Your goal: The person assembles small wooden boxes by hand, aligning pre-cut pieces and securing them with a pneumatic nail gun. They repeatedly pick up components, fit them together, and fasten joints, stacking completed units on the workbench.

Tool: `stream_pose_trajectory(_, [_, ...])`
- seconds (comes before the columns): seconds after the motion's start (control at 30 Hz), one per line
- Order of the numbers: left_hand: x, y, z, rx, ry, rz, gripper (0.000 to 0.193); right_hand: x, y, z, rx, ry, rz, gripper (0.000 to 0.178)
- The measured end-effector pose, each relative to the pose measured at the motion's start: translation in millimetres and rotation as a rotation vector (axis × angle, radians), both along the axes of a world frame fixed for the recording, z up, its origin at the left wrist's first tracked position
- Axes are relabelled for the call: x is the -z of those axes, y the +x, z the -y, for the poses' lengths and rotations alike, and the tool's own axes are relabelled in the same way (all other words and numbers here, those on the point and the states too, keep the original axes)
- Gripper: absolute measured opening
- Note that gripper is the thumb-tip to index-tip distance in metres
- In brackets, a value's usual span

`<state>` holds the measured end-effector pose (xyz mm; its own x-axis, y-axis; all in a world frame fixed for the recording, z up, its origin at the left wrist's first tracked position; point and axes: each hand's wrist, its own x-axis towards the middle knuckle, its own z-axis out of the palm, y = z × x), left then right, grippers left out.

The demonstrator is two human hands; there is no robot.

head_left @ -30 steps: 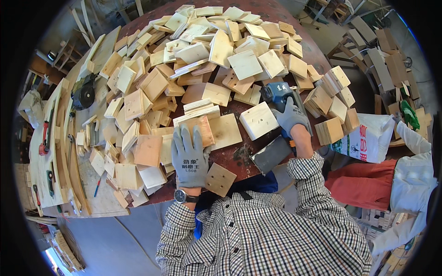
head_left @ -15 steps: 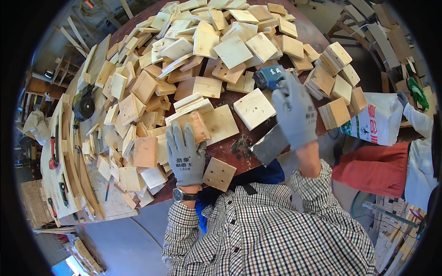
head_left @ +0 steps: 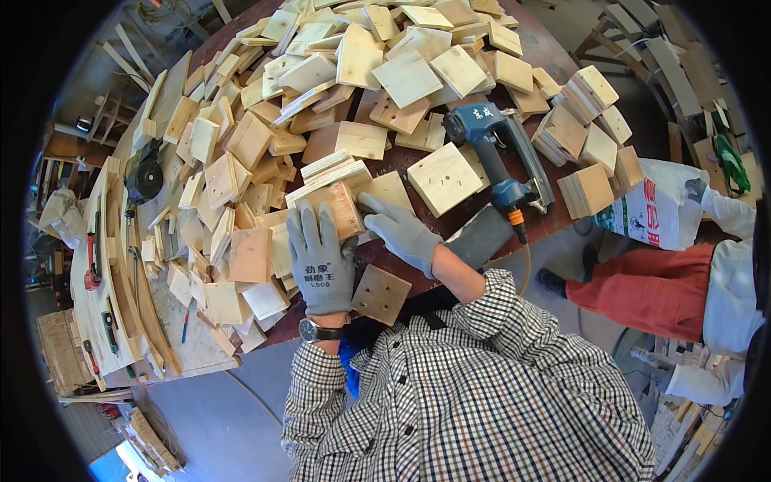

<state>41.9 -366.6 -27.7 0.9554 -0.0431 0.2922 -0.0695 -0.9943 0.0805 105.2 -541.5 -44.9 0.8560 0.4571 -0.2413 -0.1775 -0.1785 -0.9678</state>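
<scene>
My left hand (head_left: 321, 261), in a grey glove, has its fingers over the left part of a small wooden block (head_left: 341, 207) and its thumb at the block's near edge. From the right, my gloved right hand (head_left: 401, 234) reaches in with fingers outstretched, lying over a flat pale board (head_left: 389, 189) and close to the block's right side. The hand covers part of that board. Behind the block lean several thin wooden pieces (head_left: 333, 173). A dark blue nail gun (head_left: 491, 153) lies on the table, apart from both hands.
A big heap of wooden squares (head_left: 401, 76) covers the far and left table. Near me lie a drilled square (head_left: 381, 294) and a dark grey slab (head_left: 480, 234). Hand tools rest at left, beside a black tape reel (head_left: 145, 178). Someone in red trousers (head_left: 642, 293) is at right.
My right hand has let go of the nail gun, which now lies on the table, and has moved left to the board beside the block. My left hand stays on the block.
</scene>
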Motion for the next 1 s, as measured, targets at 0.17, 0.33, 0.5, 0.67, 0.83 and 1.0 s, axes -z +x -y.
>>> stream_pose_trajectory(0.17, [-1.3, -0.8, 2.2, -0.019, 0.004, -0.031, 0.078, 7.6, -8.1, -4.6, 0.04, -0.046, 0.087, 0.061])
stream_pose_trajectory(0.33, [4.4, 0.0, -1.7, -0.012, -0.007, 0.013, 0.076, -1.5, -15.9, -6.1, 0.003, -0.188, 0.198, 0.061])
stream_pose_trajectory(0.5, [-0.7, 2.9, 2.5, -0.008, -0.017, -0.009, 0.074, 23.3, -14.3, -2.3, -0.049, -0.184, 0.332, 0.063])
stream_pose_trajectory(0.67, [6.3, 2.0, -2.8, -0.009, 0.022, 0.031, 0.074, 2.4, -13.6, -6.0, -0.041, -0.183, 0.224, 0.065])
stream_pose_trajectory(0.83, [9.3, 2.5, -3.4, -0.01, 0.02, 0.054, 0.07, 3.1, -12.0, -4.9, -0.076, -0.201, 0.21, 0.065])
stream_pose_trajectory(1.0, [8.5, 4.2, -2.9, -0.004, 0.04, 0.068, 0.071, 12.3, -14.7, -6.0, -0.047, -0.205, 0.249, 0.065])
